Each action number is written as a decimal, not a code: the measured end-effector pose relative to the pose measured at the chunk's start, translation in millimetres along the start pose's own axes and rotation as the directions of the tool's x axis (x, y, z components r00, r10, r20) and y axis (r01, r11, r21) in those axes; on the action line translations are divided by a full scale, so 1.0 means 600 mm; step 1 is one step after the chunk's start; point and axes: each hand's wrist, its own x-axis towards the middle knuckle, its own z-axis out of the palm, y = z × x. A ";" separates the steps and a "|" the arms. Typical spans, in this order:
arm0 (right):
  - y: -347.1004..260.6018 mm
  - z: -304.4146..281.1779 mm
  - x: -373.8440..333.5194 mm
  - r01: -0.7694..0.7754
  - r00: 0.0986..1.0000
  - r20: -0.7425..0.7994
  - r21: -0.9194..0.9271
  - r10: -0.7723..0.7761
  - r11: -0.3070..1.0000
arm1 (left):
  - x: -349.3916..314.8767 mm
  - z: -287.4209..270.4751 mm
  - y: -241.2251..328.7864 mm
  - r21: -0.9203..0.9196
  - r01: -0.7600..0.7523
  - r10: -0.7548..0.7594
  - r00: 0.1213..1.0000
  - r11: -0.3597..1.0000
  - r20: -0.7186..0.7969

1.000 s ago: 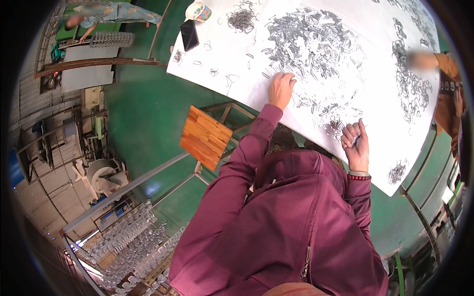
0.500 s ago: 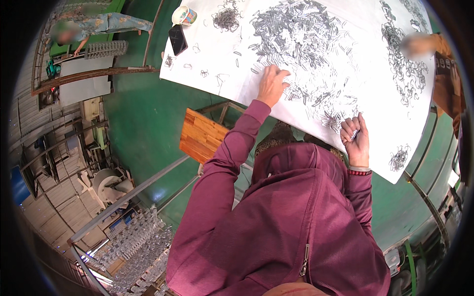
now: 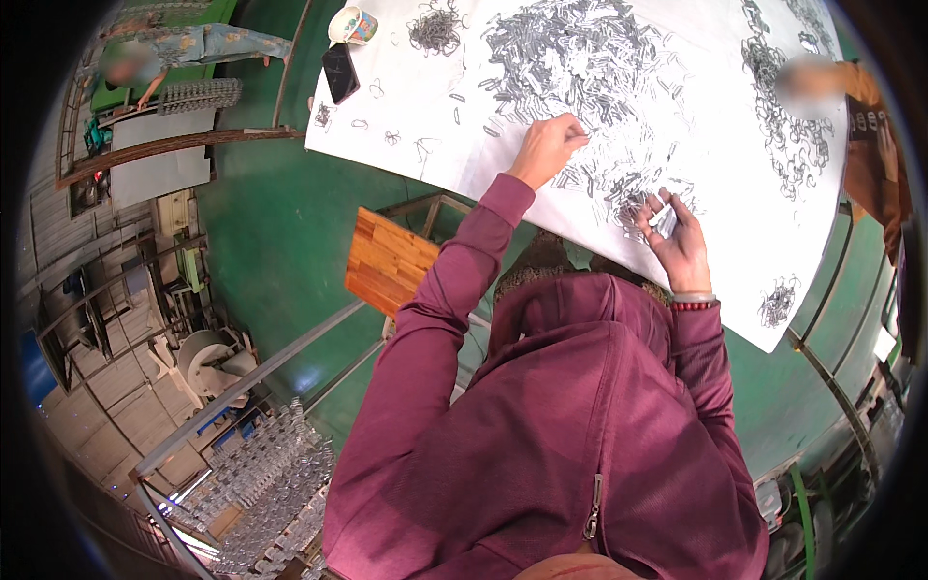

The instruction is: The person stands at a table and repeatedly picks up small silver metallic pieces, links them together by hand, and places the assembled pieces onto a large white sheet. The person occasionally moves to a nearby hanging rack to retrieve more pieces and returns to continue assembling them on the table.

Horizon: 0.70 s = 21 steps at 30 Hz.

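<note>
A big heap of small oblong metal pieces point(image 3: 561, 58) spreads over the white tabletop point(image 3: 474, 145). At the heap's near left edge, my left hand point(image 3: 549, 150) is closed in a pinch, thumb against fingertips. Whatever lies between those fingertips is too small to make out. My right hand point(image 3: 681, 246) is over the near right part of the heap, beside a small dense cluster of pieces point(image 3: 628, 198). Its fingers are half curled, and the thumb stands apart from them. I cannot see anything clearly gripped in it.
A dark phone point(image 3: 339, 73) and a paper cup point(image 3: 352, 26) stand at the table's left, near a small pile of bent wire pieces point(image 3: 435, 32). More wire pieces point(image 3: 788, 135) lie at the right, by another person's arm point(image 3: 855, 82). A wooden stool point(image 3: 391, 256) is below the left edge.
My left hand has shifted slightly right, its fingers coming together in a pinch. My right hand has moved a little left and up over the pieces, its curled fingers loosening apart.
</note>
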 end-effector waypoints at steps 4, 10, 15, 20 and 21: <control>0.008 0.032 0.029 -0.023 0.987 0.160 0.038 0.016 0.999 | 0.017 -0.020 0.095 -0.179 0.081 -0.010 0.931 0.980 0.366; -0.018 0.040 0.030 -0.121 0.940 0.334 0.143 0.067 0.982 | 0.009 -0.001 -0.029 0.170 0.014 -0.040 0.988 0.985 0.151; -0.026 -0.011 0.005 0.021 0.977 0.207 0.144 -0.051 0.989 | -0.049 0.027 -0.074 0.326 -0.005 -0.002 1.000 0.945 0.021; -0.018 -0.060 -0.021 0.076 0.992 0.091 0.175 -0.093 0.982 | -0.043 -0.006 -0.112 0.383 0.050 0.034 0.977 0.922 -0.211; -0.012 -0.069 -0.020 0.091 0.993 0.060 0.191 -0.104 0.977 | -0.041 -0.007 -0.101 0.379 0.016 0.059 0.981 0.925 -0.185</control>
